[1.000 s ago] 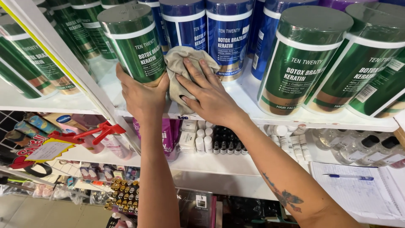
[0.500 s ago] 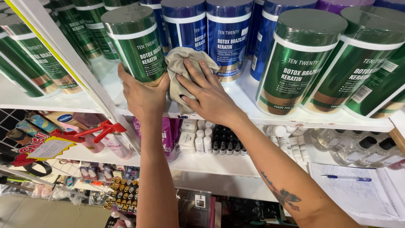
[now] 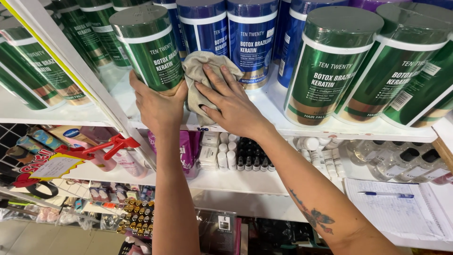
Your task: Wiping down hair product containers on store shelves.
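My left hand (image 3: 158, 104) grips the base of a tall green jar (image 3: 150, 47) with a green lid, holding it lifted and tilted above the white shelf (image 3: 292, 123). My right hand (image 3: 231, 101) lies flat on a beige cloth (image 3: 200, 78), pressing it onto the shelf where the jar stood. Two blue jars (image 3: 229, 35) stand right behind the cloth. More green jars (image 3: 330, 66) stand to the right of my right hand.
Green jars (image 3: 28, 71) fill the shelf's left side behind a slanted white upright (image 3: 80, 75). The lower shelf holds small bottles and tubes (image 3: 236, 153), a pink pack (image 3: 186, 148), a notebook with a blue pen (image 3: 391, 196) and clear bottles (image 3: 391, 158). A red clip with a sale tag (image 3: 80, 153) hangs at left.
My right hand has slid the cloth a little along the shelf. The left hand keeps the green jar raised in much the same place.
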